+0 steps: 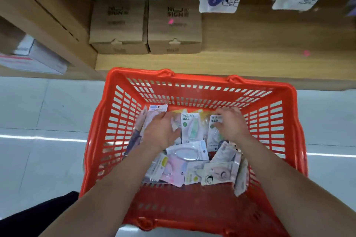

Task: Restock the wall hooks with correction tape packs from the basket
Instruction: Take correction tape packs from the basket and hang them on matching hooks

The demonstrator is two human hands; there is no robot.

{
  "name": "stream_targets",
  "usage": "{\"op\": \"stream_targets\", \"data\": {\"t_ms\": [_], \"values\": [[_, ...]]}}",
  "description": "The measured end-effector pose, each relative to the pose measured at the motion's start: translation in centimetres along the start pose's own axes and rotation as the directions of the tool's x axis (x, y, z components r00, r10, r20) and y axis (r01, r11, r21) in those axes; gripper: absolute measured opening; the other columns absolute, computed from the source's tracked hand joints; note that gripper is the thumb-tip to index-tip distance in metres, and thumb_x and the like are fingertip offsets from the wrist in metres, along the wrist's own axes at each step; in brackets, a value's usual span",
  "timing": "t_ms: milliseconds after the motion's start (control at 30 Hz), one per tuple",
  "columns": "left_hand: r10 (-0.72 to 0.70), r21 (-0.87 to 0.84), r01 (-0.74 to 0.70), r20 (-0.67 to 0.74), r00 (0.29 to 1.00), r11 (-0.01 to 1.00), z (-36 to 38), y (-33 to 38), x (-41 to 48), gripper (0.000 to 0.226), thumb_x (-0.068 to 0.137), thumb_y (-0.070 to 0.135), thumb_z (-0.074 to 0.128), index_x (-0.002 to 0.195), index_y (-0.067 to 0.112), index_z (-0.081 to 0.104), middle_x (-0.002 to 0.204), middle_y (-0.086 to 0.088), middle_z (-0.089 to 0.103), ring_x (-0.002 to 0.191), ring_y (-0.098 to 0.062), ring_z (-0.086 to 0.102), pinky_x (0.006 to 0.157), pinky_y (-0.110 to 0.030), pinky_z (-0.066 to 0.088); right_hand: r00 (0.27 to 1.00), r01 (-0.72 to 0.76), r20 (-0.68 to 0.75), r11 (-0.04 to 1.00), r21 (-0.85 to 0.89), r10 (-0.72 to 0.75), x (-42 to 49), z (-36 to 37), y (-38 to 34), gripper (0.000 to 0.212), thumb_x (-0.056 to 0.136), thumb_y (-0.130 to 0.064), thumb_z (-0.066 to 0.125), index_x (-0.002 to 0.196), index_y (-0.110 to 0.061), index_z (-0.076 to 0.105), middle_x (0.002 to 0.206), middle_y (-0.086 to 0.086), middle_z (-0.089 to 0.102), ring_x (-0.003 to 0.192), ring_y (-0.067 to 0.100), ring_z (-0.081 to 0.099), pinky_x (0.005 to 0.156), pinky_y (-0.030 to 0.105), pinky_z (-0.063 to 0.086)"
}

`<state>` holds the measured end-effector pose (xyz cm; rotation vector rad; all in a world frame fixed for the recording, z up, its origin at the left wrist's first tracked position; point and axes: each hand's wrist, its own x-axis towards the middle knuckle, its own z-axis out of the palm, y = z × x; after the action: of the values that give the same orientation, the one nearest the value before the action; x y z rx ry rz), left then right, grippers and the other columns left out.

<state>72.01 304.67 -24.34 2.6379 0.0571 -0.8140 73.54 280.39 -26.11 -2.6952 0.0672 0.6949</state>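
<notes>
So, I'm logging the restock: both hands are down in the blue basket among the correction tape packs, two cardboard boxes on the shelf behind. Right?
Not quite: the head view shows the basket is red, not blue. The left hand and right hand are down in it among the correction tape packs, two cardboard boxes on the shelf behind.

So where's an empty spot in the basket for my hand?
The bare red floor at the near end of the basket, between the packs and the near wall, is free. The wooden shelf right of the cardboard boxes is bare too. The middle and far end are crowded: packs, left hand, right hand.
</notes>
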Motion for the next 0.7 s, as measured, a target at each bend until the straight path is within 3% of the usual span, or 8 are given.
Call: {"op": "stream_targets", "data": {"t_ms": [167,300,367,467,567,633,700], "values": [[-0.049,0.045,0.05,-0.021,0.999,0.998,1.6,1.3,2.1,0.054,0.086,0.057,0.066,0.127,0.022,0.059,0.122,-0.006,0.066,0.126,-0.031,0.046,0.096,-0.039,0.045,0.999,0.032,0.0,0.972,0.231,-0.033,-0.1,-1.5,-0.2,0.014,0.092,-0.026,0.076,0.103,-0.033,0.07,0.098,-0.014,0.059,0.117,0.022,0.043,0.096,0.035,0.038],[-0.067,0.135,0.059,0.053,0.996,0.989,2.4,1.9,2.7,0.09,0.08,0.082,0.055,0.149,0.025,0.043,0.149,-0.002,0.049,0.138,-0.033,0.036,0.11,-0.047,0.037,0.993,0.104,0.031,0.962,0.254,-0.115,-0.6,-2.5,-0.7,0.014,0.091,-0.029,0.076,0.093,-0.039,0.065,0.095,-0.016,0.061,0.104,0.014,0.039,0.087,0.033,0.037],[-0.06,0.111,0.054,0.052,0.997,0.992,2.6,2.0,2.7,0.093,0.077,0.083,0.059,0.151,0.031,0.039,0.152,0.0,0.044,0.139,-0.032,0.033,0.113,-0.049,0.034,0.986,0.161,0.013,0.964,0.212,-0.168,-1.1,-3.2,-1.0,0.011,0.091,-0.029,0.076,0.099,-0.033,0.07,0.088,-0.021,0.054,0.099,0.013,0.038,0.083,0.032,0.035],[-0.088,-0.163,0.086,-0.005,0.996,0.983,2.6,2.0,2.6,0.08,0.072,0.062,0.082,0.135,0.03,0.044,0.129,0.003,0.057,0.131,-0.03,0.044,0.109,-0.046,0.037,0.979,0.199,0.022,0.967,0.157,-0.204,-1.7,-4.1,-1.1,0.011,0.092,-0.03,0.075,0.101,-0.034,0.071,0.089,-0.023,0.053,0.098,0.011,0.04,0.08,0.031,0.033],[-0.114,-0.485,0.124,0.05,0.992,0.866,2.4,0.9,2.5,0.069,0.069,0.041,0.092,0.115,0.033,0.04,0.097,0.006,0.065,0.102,-0.031,0.065,0.088,-0.053,0.055,0.98,0.186,0.019,0.94,0.287,-0.2,-2.0,-5.4,-1.1,0.012,0.092,-0.026,0.076,0.091,-0.036,0.07,0.094,-0.023,0.065,0.098,0.011,0.056,0.085,0.035,0.043],[-0.074,-0.64,0.106,0.076,0.994,0.761,1.9,0.2,2.5,0.056,0.075,0.025,0.091,0.108,0.032,0.046,0.099,0.003,0.071,0.097,-0.028,0.07,0.083,-0.052,0.059,0.977,0.16,0.051,0.879,0.449,-0.205,-2.0,-5.7,-1.2,0.015,0.091,-0.02,0.077,0.088,-0.034,0.072,0.094,-0.018,0.072,0.095,0.009,0.065,0.088,0.037,0.05],[-0.004,-0.732,0.072,0.093,0.996,0.677,1.1,0.2,2.2,0.037,0.086,0.011,0.082,0.108,0.026,0.056,0.104,0.0,0.074,0.102,-0.026,0.071,0.088,-0.046,0.06,0.975,0.132,0.072,0.802,0.582,-0.212,-2.1,-5.5,-1.7,0.017,0.09,-0.014,0.078,0.084,-0.029,0.074,0.09,-0.01,0.075,0.089,0.015,0.071,0.084,0.043,0.056]]}}
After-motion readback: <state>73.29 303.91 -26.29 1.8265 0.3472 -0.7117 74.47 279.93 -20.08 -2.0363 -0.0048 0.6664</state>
